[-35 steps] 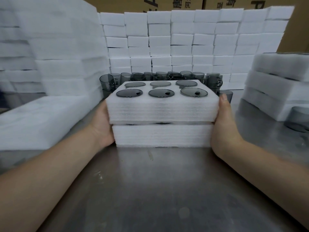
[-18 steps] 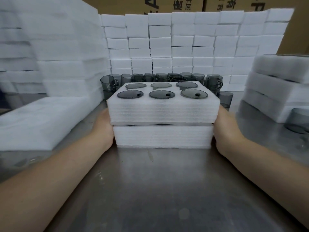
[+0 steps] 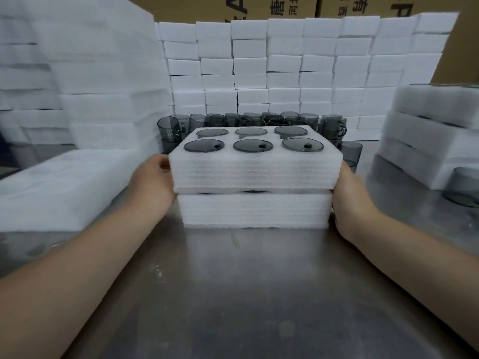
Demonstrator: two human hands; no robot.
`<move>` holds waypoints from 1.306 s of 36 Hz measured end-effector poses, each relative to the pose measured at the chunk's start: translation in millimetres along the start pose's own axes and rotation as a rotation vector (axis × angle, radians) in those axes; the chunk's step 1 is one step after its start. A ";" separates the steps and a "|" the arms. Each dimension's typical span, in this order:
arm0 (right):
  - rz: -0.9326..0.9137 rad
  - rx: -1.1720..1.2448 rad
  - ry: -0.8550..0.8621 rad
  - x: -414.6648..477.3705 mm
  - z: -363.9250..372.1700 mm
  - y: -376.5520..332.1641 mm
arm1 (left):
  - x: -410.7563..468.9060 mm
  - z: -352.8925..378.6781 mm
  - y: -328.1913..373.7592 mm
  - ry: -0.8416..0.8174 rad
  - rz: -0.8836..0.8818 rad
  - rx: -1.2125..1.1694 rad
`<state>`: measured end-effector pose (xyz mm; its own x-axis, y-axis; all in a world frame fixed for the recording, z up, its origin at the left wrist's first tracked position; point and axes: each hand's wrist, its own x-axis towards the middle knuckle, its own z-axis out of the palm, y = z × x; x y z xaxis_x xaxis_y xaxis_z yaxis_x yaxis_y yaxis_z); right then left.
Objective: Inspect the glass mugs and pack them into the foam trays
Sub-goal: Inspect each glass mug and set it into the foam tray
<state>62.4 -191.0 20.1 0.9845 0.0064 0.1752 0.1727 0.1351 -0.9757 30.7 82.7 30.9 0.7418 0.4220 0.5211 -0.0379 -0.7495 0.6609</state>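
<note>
Both my hands clamp a stack of two foam trays between them. My left hand (image 3: 153,180) lies against the left end, thumb tip at the edge of the upper tray (image 3: 255,169). My right hand (image 3: 350,190) lies against the right end, across the seam between the trays. The fingers of both run behind the foam, so I cannot tell how far they curl.

Under everything is the steel table (image 3: 246,294), scuffed and shiny, bare in front of me. Across the back stands a wall of white foam blocks (image 3: 285,73), closing off that whole side. A tall, blurred pile of foam sheets (image 3: 90,86) hems me in on the left, and a lower pile of trays (image 3: 427,133) on the right. Brown cartons (image 3: 207,9) rise behind the wall.

The lower tray (image 3: 255,211) rests on the table in the middle, the upper one on top, jutting a little beyond it. Six grey packed mugs (image 3: 252,145) sit sunk in the upper tray's round holes, two rows of three, only their round tops showing. More loose mugs (image 3: 169,128) crowd the table between the stack and the wall. One single mug (image 3: 351,151) stands just behind my right hand, and another blurred mug (image 3: 464,187) sits by the right pile.

On the cartons I make out a large dark letter A and Chinese characters cut by the frame's top edge; one looks like 唐, another like 有.
</note>
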 end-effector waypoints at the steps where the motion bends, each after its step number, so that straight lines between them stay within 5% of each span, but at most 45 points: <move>1: 0.012 -0.014 0.014 2.7 -0.8 0.9 | 4.9 -3.9 -2.7 0.048 0.029 0.179; 4: 0.014 -0.023 0.019 2.6 -1.4 1.0 | 21.6 -15.5 -18.5 0.090 0.051 0.683; 8: -0.014 -0.078 0.017 4.9 -3.2 2.9 | 33.9 -28.3 -42.0 -0.128 -0.259 1.022; 19: -0.037 -0.090 -0.007 8.6 -3.8 4.3 | 39.5 -37.6 -55.0 0.024 -0.272 0.953; 28: -0.055 -0.067 -0.014 12.8 -5.0 7.7 | 45.3 -62.6 -29.9 0.136 -0.092 0.826; 36: -0.065 -0.116 0.047 13.1 -4.0 7.7 | 50.9 -71.8 -1.3 0.452 0.134 0.445; 43: -0.090 -0.178 0.095 9.4 -0.8 4.2 | -4.1 -60.3 47.1 0.589 0.762 0.340; 47: -0.201 -0.148 0.210 7.1 -0.1 0.9 | -28.7 -46.7 60.8 0.561 0.925 0.352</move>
<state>69.5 -190.9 20.5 0.9123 -0.2127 0.3500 0.3514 -0.0324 -0.9356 -24.1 48.9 81.3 0.1190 -0.2655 0.9567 -0.1592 -0.9562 -0.2455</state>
